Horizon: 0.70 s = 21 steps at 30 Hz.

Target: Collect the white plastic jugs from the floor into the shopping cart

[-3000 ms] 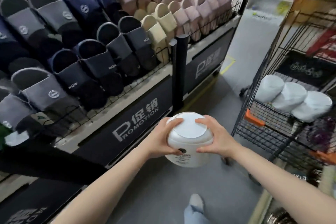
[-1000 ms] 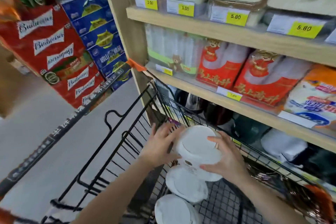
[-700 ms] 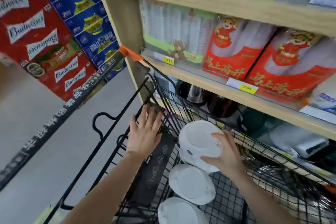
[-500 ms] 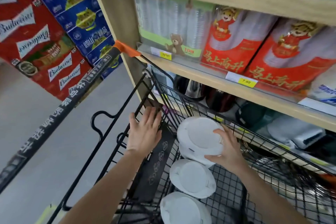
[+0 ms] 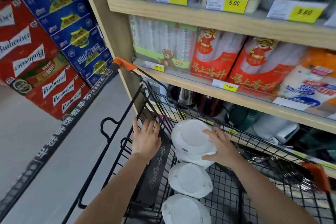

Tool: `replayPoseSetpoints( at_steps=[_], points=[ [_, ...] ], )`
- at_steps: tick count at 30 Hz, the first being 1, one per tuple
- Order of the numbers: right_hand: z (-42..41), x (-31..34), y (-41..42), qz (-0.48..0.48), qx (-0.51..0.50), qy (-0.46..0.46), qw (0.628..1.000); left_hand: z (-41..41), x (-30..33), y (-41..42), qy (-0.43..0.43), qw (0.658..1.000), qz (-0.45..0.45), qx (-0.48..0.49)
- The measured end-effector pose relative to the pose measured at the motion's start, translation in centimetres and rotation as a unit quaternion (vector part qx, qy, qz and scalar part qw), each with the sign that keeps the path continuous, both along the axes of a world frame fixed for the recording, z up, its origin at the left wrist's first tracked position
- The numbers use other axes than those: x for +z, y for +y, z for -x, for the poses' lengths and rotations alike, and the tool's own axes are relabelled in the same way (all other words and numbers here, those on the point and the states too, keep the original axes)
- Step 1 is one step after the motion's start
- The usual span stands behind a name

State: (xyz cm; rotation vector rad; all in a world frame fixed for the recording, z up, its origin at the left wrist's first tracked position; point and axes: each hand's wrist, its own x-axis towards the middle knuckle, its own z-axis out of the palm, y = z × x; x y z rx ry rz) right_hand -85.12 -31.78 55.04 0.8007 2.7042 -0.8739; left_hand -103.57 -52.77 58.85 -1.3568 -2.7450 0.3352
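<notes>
A black wire shopping cart (image 5: pixel 127 107) fills the lower middle of the head view. Three white plastic jugs lie in a row in its basket. My right hand (image 5: pixel 221 148) grips the farthest jug (image 5: pixel 190 140) from its right side, inside the basket. A second jug (image 5: pixel 189 179) lies just below it, and a third jug (image 5: pixel 183 211) sits at the bottom edge. My left hand (image 5: pixel 145 136) rests flat with spread fingers on the black child-seat flap (image 5: pixel 156 165) at the cart's near end.
The cart handle (image 5: pixel 60 129) with orange end caps runs down to the left. A wooden shelf unit (image 5: pixel 181 12) with packaged goods and yellow price tags stands close behind the cart. Stacked red and blue beer cases (image 5: pixel 45 47) stand at the left on grey floor.
I carried the jug from the slipper display to the cart and lowered it in with both hands. My left hand then let go and moved onto the seat flap; my right hand still holds the jug.
</notes>
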Motion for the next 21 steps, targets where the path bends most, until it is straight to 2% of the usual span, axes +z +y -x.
replayPoseSetpoints(
  at_steps=[2, 5, 7, 13, 21],
  points=[
    [-1.4, 2.1, 0.4, 0.023, 0.011, -0.013, 1.0, -1.2, 0.4, 0.8, -0.058, 0.997, 0.014, -0.058],
    [-5.0, 4.7, 1.0, 0.059, -0.012, -0.038, 0.997, -3.7, 1.3, 3.4, -0.165, 0.971, 0.017, -0.172],
    [-8.5, 6.5, 1.4, 0.061, -0.039, -0.059, 0.996, -5.9, 2.3, 6.3, -0.198, 0.956, 0.008, -0.215],
    [-21.4, 9.0, 2.3, 0.0, -0.1, -0.116, 0.988, -16.2, 5.4, 14.3, -0.213, 0.922, -0.013, -0.323],
    [-42.1, 9.1, 1.9, 0.016, -0.298, -0.072, 0.952, -35.4, 6.3, 22.2, -0.223, 0.86, 0.015, -0.459]
  ],
)
